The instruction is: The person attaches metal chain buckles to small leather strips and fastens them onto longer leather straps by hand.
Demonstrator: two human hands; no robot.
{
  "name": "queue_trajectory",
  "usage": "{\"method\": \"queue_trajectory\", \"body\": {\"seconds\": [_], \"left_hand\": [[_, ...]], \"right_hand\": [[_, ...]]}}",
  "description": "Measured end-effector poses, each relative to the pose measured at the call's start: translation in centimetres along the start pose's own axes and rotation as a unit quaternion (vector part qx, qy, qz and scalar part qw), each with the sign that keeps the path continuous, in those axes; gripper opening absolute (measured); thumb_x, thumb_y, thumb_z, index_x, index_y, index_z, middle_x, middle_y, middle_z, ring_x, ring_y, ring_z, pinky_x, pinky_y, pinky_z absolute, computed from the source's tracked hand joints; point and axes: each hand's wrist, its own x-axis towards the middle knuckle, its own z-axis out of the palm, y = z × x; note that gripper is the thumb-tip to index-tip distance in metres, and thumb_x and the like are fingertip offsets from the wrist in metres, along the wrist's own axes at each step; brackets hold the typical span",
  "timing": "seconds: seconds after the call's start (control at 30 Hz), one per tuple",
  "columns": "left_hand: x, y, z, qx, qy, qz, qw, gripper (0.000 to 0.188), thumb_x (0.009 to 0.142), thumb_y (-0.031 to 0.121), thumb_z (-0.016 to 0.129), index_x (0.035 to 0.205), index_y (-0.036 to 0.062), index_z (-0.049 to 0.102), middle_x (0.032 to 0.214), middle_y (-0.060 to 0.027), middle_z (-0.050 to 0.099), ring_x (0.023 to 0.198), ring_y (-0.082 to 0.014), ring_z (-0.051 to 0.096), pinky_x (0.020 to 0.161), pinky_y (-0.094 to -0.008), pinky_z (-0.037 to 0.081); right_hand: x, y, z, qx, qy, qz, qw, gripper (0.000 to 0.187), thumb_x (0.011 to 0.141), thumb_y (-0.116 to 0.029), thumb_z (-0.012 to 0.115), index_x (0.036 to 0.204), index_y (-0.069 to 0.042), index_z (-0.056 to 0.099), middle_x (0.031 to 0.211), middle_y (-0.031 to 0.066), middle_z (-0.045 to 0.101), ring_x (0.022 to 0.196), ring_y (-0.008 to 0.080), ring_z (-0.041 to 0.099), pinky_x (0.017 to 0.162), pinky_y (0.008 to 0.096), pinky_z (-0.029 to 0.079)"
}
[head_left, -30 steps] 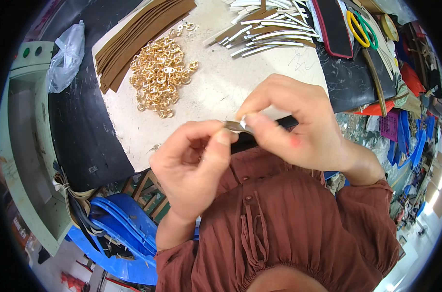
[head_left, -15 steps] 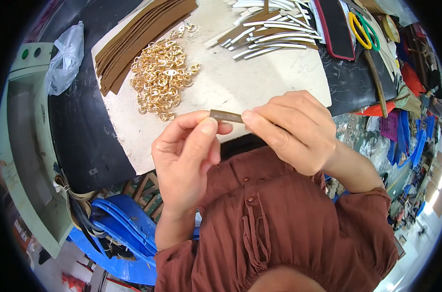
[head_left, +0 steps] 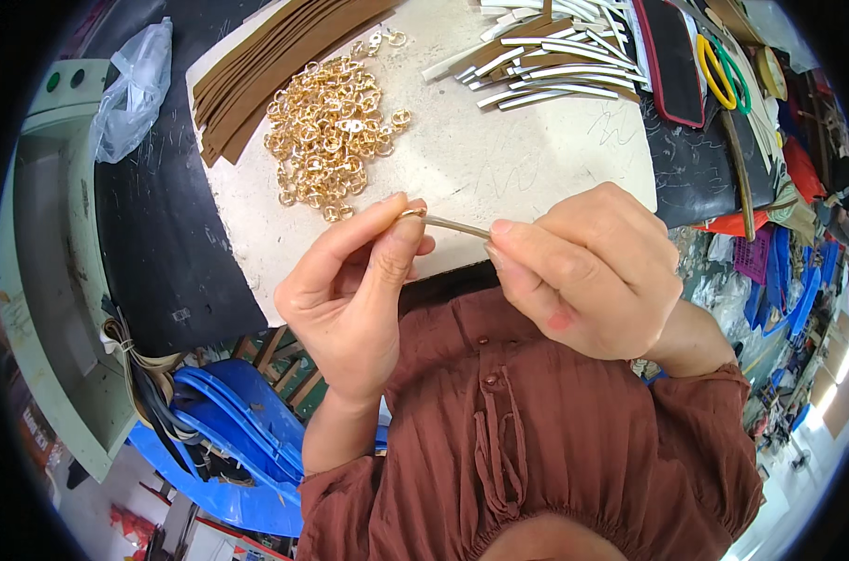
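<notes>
Brown strip (head_left: 457,226) edge-on between left hand (head_left: 350,299) and right hand (head_left: 595,271)

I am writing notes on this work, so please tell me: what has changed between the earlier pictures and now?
A gold piece now shows at the fingertips of the left hand, by one end of the strip. The strip has turned more edge-on. The white bit earlier at the right hand no longer shows. The strip still spans both hands; gold heap and brown stack lie as before.
</notes>
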Motion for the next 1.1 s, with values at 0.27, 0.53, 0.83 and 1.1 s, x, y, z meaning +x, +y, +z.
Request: {"method": "queue_trajectory", "body": {"seconds": [0.27,0.53,0.83,1.1], "left_hand": [[-0.3,-0.3,0.8,0.033,0.03,0.037,0.998,0.016,0.087,-0.005,0.067,0.103,-0.0066,0.065,0.095,-0.0153,0.07,0.08,-0.015,0.069,0.065,-0.0217,0.054],[-0.7,-1.4,0.6,0.143,0.037,0.167,0.975,0.022,0.08,-0.013,0.071,0.099,-0.0054,0.066,0.091,-0.0148,0.07,0.077,-0.0143,0.067,0.065,-0.0218,0.052],[-0.7,-2.0,1.2,0.143,0.052,0.199,0.968,0.017,0.08,-0.01,0.071,0.095,-0.0034,0.067,0.093,-0.0158,0.07,0.074,-0.0118,0.062,0.06,-0.0203,0.046],[-0.2,-1.7,1.0,0.281,0.024,0.225,0.932,0.018,0.081,-0.007,0.071,0.097,0.0,0.069,0.084,-0.008,0.069,0.06,-0.0105,0.053,0.053,-0.0219,0.041]], "right_hand": [[-0.2,0.4,0.9,-0.052,0.027,-0.071,0.996,0.03,0.056,-0.008,0.066,0.084,0.002,0.066,0.067,0.0038,0.055,0.052,0.0154,0.051,0.046,0.0257,0.038],[0.0,-0.1,0.7,-0.04,0.001,-0.059,0.997,0.026,0.062,0.002,0.07,0.088,0.002,0.069,0.068,0.0043,0.056,0.053,0.0178,0.056,0.046,0.0275,0.043],[-0.1,0.2,2.2,-0.055,0.047,-0.07,0.995,0.03,0.058,-0.004,0.066,0.087,0.003,0.066,0.067,0.0041,0.055,0.053,0.0163,0.053,0.047,0.0265,0.041],[0.8,0.3,1.1,0.009,-0.042,0.04,0.998,0.024,0.065,-0.005,0.067,0.089,-0.001,0.064,0.07,0.0063,0.058,0.059,0.0214,0.058,0.052,0.0308,0.044]]}}
